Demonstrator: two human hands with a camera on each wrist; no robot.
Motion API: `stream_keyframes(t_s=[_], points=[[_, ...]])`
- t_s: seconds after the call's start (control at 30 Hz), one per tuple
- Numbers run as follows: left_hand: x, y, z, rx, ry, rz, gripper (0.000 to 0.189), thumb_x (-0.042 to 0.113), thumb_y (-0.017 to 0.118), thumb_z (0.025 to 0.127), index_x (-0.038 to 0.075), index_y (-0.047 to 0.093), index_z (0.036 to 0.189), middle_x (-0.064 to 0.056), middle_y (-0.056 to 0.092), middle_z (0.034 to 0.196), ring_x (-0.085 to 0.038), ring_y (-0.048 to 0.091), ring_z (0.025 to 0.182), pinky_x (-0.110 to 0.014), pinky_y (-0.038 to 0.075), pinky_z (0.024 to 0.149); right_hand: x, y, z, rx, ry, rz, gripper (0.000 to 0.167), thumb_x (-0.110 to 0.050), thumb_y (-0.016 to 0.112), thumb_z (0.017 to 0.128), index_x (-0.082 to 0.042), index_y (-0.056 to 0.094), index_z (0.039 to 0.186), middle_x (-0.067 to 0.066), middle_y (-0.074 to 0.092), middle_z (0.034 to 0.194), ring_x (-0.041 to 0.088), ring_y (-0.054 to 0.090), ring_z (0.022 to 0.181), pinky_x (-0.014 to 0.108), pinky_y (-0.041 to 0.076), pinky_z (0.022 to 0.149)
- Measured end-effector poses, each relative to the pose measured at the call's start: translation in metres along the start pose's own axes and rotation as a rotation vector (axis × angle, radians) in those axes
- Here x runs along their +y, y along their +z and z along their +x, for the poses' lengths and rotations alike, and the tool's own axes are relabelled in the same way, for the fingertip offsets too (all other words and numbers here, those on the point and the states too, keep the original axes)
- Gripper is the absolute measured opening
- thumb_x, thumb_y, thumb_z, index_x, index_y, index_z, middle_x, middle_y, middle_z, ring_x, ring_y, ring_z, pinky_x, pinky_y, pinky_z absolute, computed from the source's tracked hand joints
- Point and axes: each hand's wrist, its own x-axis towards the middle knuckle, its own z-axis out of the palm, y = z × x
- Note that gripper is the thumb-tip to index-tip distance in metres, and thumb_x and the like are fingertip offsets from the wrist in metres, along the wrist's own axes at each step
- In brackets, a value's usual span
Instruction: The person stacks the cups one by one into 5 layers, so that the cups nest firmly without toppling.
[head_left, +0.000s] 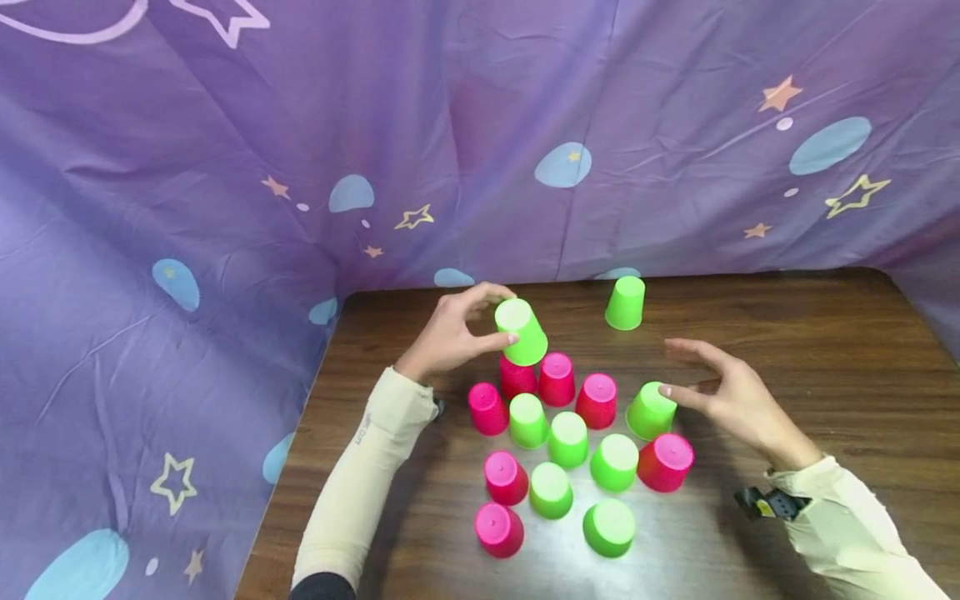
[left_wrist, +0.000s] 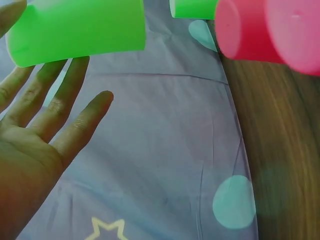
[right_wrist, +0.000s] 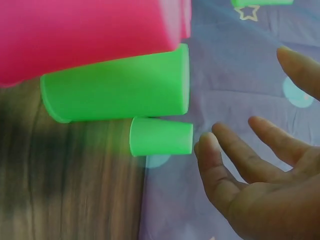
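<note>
My left hand [head_left: 450,335] pinches an upside-down green cup [head_left: 527,340] between thumb and fingers. The cup tilts slightly and overlaps a pink cup [head_left: 517,382] behind the group in the head view. In the left wrist view, straight fingers [left_wrist: 56,102] lie along the side of the held green cup [left_wrist: 82,32]. Fingers spread, my right hand [head_left: 738,407] hovers at the right side of the group and holds nothing. Its thumb tip overlaps the top of a green cup [head_left: 649,414] in the head view. A pink cup [head_left: 666,463] stands just in front of that one.
Several more upside-down pink cups [head_left: 557,380] and green cups [head_left: 567,441] stand close together on the wooden table [head_left: 825,358]. A lone green cup [head_left: 626,304] stands near the back edge. Behind and at the left hangs a purple patterned cloth [head_left: 480,108].
</note>
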Motion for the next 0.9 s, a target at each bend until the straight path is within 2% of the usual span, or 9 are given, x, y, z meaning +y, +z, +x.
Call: stream_keyframes(t_s=[0.13,0.4,0.43,0.53,0.6,0.67,0.9], points=[[-0.001,0.003,0.014,0.000,-0.015,-0.004,0.046,0.016,0.085,0.080,0.009,0.065,0.121,-0.009,0.073,0.115,-0.025,0.069,0.111,-0.041,0.058,0.096,0.003,0.003,-0.010,0.034,-0.017,-0.006,0.060,-0.012,0.081,0.083,-0.005,0.057,0.138,0.023,0.064,0.130,-0.016,0.058,0.085,0.008,0.052,0.072],[-0.009,0.015,0.039,-0.011,-0.077,-0.037,0.046,0.016,0.084,0.081,0.010,0.064,0.122,-0.008,0.073,0.116,-0.022,0.069,0.110,-0.043,0.057,0.099,0.000,0.002,-0.026,0.060,0.012,0.017,0.057,-0.016,0.080,0.085,-0.009,0.058,0.137,0.019,0.064,0.130,-0.017,0.059,0.090,0.008,0.052,0.076],[-0.011,0.017,0.042,-0.016,-0.081,-0.046,0.046,0.016,0.083,0.081,0.009,0.064,0.122,-0.009,0.073,0.117,-0.023,0.069,0.109,-0.044,0.056,0.099,-0.001,0.002,-0.029,0.061,0.014,0.024,0.056,-0.016,0.080,0.085,-0.009,0.059,0.136,0.016,0.064,0.129,-0.016,0.060,0.089,0.008,0.053,0.076],[-0.017,0.025,0.055,-0.040,-0.095,-0.064,0.046,0.014,0.084,0.081,0.007,0.064,0.121,-0.012,0.073,0.115,-0.025,0.070,0.108,-0.047,0.056,0.100,-0.003,0.003,-0.038,0.066,0.012,0.051,0.054,-0.014,0.081,0.084,-0.008,0.060,0.134,-0.008,0.064,0.128,-0.013,0.062,0.089,0.009,0.054,0.076],[-0.020,0.030,0.064,-0.062,-0.106,-0.061,0.045,0.013,0.084,0.081,0.007,0.064,0.121,-0.013,0.073,0.114,-0.026,0.071,0.107,-0.048,0.057,0.099,-0.004,0.005,-0.044,0.076,0.001,0.059,0.053,-0.012,0.081,0.083,-0.007,0.061,0.132,-0.025,0.060,0.124,-0.014,0.062,0.090,0.009,0.054,0.076],[-0.024,0.035,0.073,-0.091,-0.120,-0.051,0.045,0.014,0.084,0.080,0.007,0.064,0.120,-0.014,0.073,0.113,-0.028,0.071,0.107,-0.044,0.058,0.097,-0.004,0.007,-0.051,0.093,-0.020,0.058,0.052,-0.008,0.082,0.082,-0.006,0.063,0.129,-0.037,0.054,0.119,-0.015,0.060,0.094,0.009,0.054,0.077],[-0.035,0.050,0.102,-0.157,-0.179,0.021,0.046,0.016,0.086,0.079,0.009,0.064,0.119,-0.013,0.073,0.118,-0.031,0.072,0.110,-0.036,0.060,0.094,-0.001,0.016,-0.071,0.153,-0.048,0.031,0.051,-0.001,0.084,0.075,-0.005,0.066,0.122,-0.027,0.059,0.117,-0.021,0.054,0.100,0.009,0.054,0.075]])
